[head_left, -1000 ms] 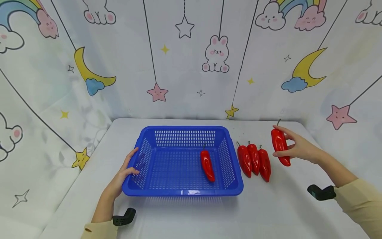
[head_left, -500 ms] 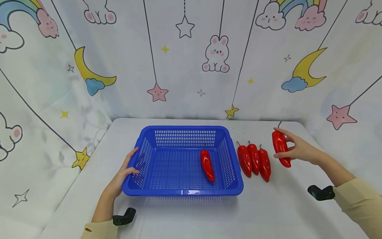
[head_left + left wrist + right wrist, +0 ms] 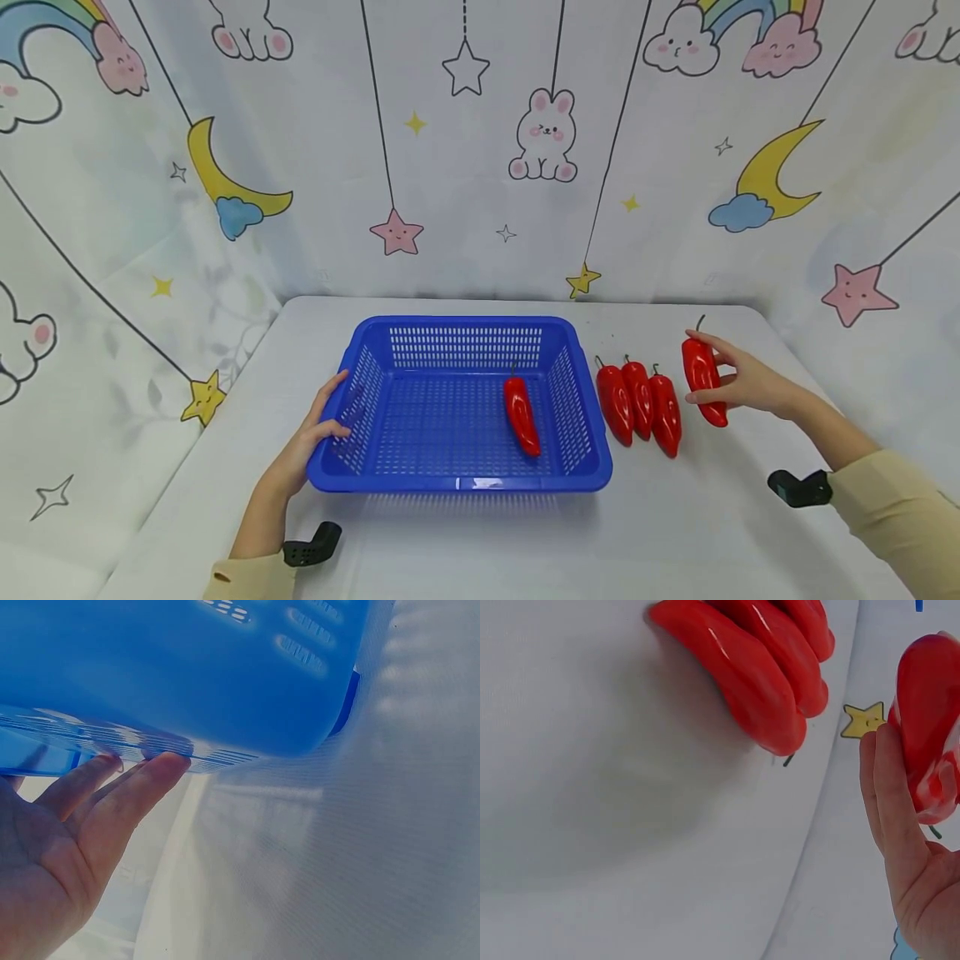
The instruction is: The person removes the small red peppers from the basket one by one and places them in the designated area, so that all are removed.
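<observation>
A white fabric backdrop printed with moons, stars and rabbits [image 3: 546, 137] hangs behind a white-covered counter [image 3: 465, 550]. On the counter stands a blue rectangular plastic basket with slotted walls [image 3: 459, 483]; one glossy red elongated pepper with a dark stem [image 3: 521, 417] lies inside, in the right half. Just beyond the basket's right wall, three similar glossy red peppers [image 3: 637, 400] lie side by side, stems pointing away from the person.

The left hand [image 3: 303, 446] holds the basket's left rim, thumb over the edge. The right hand [image 3: 753, 383] holds another shiny red pepper [image 3: 701, 367] between thumb and fingers, to the right of the row and apparently off the counter, stem uppermost.

The held pepper's smooth, curved skin looks slippery, so a loose pinch could let it twist or drop. Lowered too close to the row, it could nudge the nearest pepper and push all three toward the basket. A pull by the left hand could also slide the basket and roll the pepper inside.
</observation>
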Demonstrator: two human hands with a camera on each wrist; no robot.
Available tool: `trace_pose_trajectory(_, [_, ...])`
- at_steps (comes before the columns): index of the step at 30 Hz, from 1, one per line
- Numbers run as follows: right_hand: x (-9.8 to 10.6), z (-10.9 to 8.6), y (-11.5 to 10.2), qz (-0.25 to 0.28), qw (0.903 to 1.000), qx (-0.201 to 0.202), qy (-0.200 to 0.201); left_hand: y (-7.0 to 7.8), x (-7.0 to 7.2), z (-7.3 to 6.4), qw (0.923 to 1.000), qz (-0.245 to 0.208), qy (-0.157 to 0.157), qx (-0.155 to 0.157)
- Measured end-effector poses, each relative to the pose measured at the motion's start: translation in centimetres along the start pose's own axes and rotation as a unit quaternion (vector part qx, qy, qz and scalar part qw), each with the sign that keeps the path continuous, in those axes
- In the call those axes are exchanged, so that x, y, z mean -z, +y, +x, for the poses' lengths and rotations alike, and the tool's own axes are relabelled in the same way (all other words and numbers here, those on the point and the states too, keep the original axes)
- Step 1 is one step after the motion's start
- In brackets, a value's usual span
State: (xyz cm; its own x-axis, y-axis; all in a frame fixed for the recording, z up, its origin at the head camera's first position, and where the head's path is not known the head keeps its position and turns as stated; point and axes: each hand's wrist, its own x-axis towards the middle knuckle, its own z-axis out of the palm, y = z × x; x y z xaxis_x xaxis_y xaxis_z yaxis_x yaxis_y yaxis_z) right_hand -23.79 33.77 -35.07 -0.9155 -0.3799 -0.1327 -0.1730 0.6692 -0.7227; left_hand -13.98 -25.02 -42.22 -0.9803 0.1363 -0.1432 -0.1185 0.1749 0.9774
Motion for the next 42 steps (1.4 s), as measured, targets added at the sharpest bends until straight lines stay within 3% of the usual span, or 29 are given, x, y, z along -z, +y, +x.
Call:
trace_pose_trajectory(26, [-1.4, 0.3, 3.3, 0.032, 0.9991, -0.021, -0.019, -0.1, 0.0, 0.0, 0.9999, 0.012, 0.001, -0.002])
trace_pose_trajectory(42, [-2.1, 0.3, 3.9, 0.038, 0.998, -0.04, -0.031, 0.0, 0.0, 0.0, 1.0, 0.007, 0.002, 0.0])
